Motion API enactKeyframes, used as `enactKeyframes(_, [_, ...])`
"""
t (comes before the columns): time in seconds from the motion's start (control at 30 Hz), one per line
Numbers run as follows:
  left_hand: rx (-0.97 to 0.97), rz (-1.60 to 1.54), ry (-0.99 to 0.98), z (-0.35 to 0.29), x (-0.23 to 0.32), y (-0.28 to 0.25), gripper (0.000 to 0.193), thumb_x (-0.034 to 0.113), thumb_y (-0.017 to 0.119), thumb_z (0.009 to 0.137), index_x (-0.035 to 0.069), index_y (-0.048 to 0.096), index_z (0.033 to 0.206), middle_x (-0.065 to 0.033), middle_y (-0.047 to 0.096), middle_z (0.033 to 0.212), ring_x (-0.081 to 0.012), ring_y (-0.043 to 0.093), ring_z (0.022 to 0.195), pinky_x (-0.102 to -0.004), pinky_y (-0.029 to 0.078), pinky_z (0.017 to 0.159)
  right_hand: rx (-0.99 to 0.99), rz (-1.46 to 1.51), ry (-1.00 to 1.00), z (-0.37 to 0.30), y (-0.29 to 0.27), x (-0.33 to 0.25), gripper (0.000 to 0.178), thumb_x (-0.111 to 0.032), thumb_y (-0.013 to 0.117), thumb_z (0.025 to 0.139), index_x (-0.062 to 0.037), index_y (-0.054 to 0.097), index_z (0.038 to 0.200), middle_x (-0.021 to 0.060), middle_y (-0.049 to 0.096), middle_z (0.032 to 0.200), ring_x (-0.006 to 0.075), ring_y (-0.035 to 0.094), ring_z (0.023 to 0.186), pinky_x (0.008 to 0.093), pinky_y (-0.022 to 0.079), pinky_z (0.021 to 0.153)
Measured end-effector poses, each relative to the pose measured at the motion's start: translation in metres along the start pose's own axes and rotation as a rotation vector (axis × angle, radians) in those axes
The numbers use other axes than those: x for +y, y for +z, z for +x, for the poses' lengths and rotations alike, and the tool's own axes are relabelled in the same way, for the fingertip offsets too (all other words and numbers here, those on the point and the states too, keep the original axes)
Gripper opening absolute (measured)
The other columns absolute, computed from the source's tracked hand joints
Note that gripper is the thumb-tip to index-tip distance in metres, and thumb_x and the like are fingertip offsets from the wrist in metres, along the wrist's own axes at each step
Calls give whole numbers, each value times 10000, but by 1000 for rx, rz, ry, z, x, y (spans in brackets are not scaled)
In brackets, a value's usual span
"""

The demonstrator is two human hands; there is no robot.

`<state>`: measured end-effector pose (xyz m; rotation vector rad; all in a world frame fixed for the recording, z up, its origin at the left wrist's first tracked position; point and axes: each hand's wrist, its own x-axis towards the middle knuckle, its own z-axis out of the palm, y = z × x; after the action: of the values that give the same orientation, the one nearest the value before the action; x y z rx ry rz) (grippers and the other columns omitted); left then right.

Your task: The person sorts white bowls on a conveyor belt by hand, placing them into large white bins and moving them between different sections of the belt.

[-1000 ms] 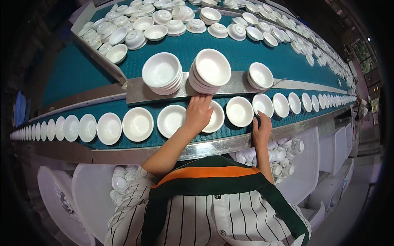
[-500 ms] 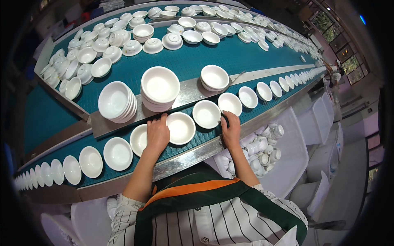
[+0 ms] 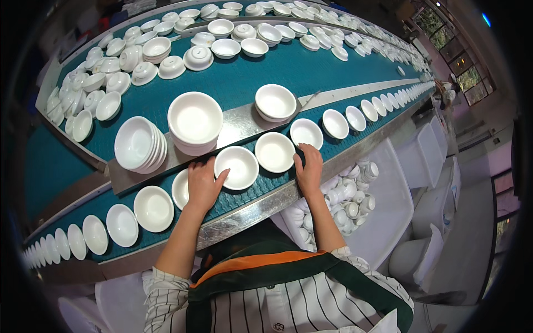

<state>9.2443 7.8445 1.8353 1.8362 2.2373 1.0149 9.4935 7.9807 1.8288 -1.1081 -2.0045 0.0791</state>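
Note:
My left hand [image 3: 204, 184] is over the narrow belt, fingers spread, its thumb at the left rim of a round white bowl [image 3: 236, 167]. Behind its wrist, another bowl [image 3: 180, 188] is partly covered. My right hand [image 3: 308, 171] has its thumb by the right edge of a second bowl [image 3: 275, 152], with its fingertips close to the near rim of a third bowl [image 3: 306, 135]. Whether the fingers touch these rims is hard to tell. Neither hand lifts anything. All three bowls stand upright on the teal belt [image 3: 252, 197].
A metal ledge [image 3: 236, 132] behind the row carries a leaning bowl stack [image 3: 136, 143], a tall stack [image 3: 195, 119] and a short stack [image 3: 275, 102]. Beyond, a wide teal belt [image 3: 239, 75] bears many jumbled bowls. A white bin [image 3: 383, 208] with small white pieces stands at right.
My left thumb has spread out to the bowl's rim. Against the ledge, the row of bowls has shifted slightly right and the wide belt's bowls left. The whole view has turned a little.

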Motion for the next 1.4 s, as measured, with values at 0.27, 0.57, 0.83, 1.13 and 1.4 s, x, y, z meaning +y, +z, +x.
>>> enactKeyframes(0.27, [7,54,-85,15,-4,21,369,47,598,768,-26,559,1128,-220,601,1043,-375,543,1001,-456,399,866,-103,-62,71,12,-7,38,136,-148,683,788,-68,669,897,79,656,863,256,592,916,458,331,1020])
enactKeyframes(0.57, [129,37,95,37,50,32,381,198,687,781,-14,574,1077,-179,605,912,-355,533,893,-434,411,819,-276,163,-51,32,-29,66,170,-171,717,763,-58,675,883,91,650,796,281,607,805,450,402,968])
enactKeyframes(0.83, [-223,14,-169,55,65,45,356,58,581,756,-8,512,1099,-225,619,905,-405,564,895,-460,422,826,14,175,83,40,-46,88,149,-114,681,777,-40,655,904,112,636,841,285,587,894,428,425,901])
enactKeyframes(1.13, [-48,-124,25,74,117,67,471,201,678,784,-22,534,1173,-206,593,1014,-376,524,980,-434,377,910,-188,80,101,55,-61,137,147,-169,683,786,-42,662,856,93,645,821,276,591,870,460,388,977])
enactKeyframes(1.4, [-231,33,-47,87,146,97,446,211,667,791,-10,545,1159,-197,607,783,-340,561,840,-436,399,752,144,52,144,74,-73,167,171,-89,655,780,-14,632,931,140,630,912,325,570,944,462,396,950])
